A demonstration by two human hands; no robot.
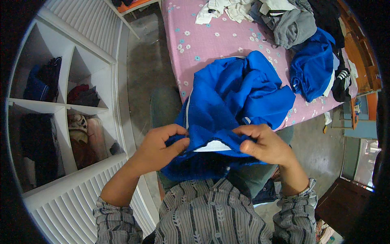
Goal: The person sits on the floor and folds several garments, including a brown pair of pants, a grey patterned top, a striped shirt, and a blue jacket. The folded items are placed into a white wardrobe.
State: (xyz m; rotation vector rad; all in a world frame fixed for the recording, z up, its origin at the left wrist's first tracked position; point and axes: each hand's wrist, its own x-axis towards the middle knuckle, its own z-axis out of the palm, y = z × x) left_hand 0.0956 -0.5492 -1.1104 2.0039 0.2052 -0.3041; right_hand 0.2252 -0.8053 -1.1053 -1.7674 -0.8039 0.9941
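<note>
A bright blue cloth garment (231, 91) with white piping lies bunched across my lap and the edge of the bed (189, 40); its exact kind is hidden by the folds. My left hand (159, 147) pinches one side of its near edge between thumb and fingers. At the other side of that edge, my right hand (266, 144) has a similar closed grip. Between the hands the edge is stretched open, and a white strip (213, 146) shows on it. Some of the blue cloth hangs below my hands.
Grey clothes (294, 30), white clothes (229, 9) and another blue garment (313, 67) are piled on the bed's far right. On my left stands a white shelf unit (67, 103) with clothes in its compartments. A brown box-like piece (343, 205) sits at lower right.
</note>
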